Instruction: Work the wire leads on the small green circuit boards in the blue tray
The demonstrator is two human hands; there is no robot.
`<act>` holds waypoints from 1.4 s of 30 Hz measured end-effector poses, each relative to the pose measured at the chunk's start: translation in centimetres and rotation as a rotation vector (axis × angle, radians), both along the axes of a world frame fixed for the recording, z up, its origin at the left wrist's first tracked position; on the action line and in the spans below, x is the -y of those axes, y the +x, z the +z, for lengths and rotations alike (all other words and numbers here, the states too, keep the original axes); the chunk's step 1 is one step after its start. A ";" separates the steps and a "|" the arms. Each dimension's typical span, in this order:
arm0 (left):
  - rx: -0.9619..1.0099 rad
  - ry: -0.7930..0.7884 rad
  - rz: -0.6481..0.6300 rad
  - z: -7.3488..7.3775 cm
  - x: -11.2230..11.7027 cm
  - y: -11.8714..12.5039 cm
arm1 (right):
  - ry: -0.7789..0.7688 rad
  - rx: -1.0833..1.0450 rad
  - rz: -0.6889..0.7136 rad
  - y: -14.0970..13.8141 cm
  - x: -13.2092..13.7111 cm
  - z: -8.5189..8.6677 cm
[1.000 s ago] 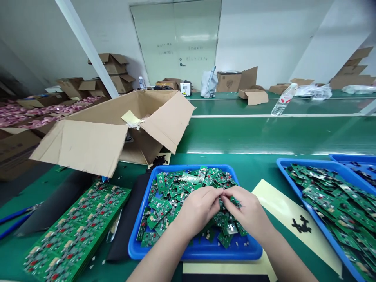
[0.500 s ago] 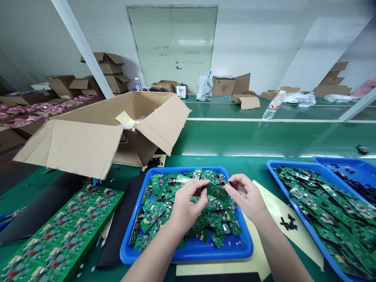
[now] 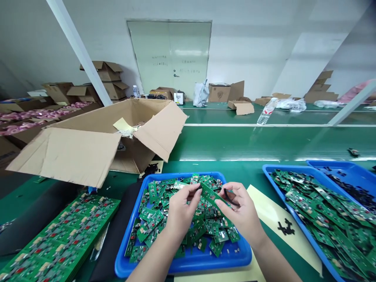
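My left hand pinches one end of a long green circuit board between thumb and fingertips. At the board's other end, my right hand has its thumb on the edge and its fingers curled behind. A thin, curved black strip shows among the right fingers; how it is gripped is partly hidden. The board is held tilted above a blue tray heaped with small loose circuit boards.
On the left lie stacked green board panels and an open cardboard box. A second blue tray on the right holds longer boards. Between the trays, black pieces rest on yellow paper. A bottle stands farther back.
The board has turned to slope down toward my right hand. The black strip now shows clearly in the right fingers. The whole view has shifted slightly.
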State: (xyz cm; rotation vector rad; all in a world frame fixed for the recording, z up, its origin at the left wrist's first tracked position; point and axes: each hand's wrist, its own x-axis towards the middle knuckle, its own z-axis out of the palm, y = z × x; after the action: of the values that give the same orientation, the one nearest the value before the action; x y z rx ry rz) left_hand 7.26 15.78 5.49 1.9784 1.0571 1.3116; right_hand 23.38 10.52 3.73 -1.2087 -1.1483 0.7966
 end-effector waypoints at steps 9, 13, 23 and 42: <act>-0.181 0.063 0.077 -0.3 -1.2 -0.4 | 0.095 0.062 -0.094 -1.8 -1.1 0.2; -0.085 -0.094 0.068 -0.1 -2.0 -0.4 | 0.044 0.142 -0.308 1.1 -2.8 0.4; 0.021 -0.006 0.045 -0.6 -2.0 -0.9 | -0.242 0.341 -1.060 20.0 0.0 0.0; 0.111 -0.167 -0.081 0.1 -1.3 -0.9 | 0.025 0.369 -0.573 8.9 -1.0 4.2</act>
State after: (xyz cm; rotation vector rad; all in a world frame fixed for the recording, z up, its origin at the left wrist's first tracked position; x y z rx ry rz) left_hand 6.31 17.05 5.64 1.7854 0.9904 1.2335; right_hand 32.29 11.57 7.91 -1.6032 -1.0140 0.1268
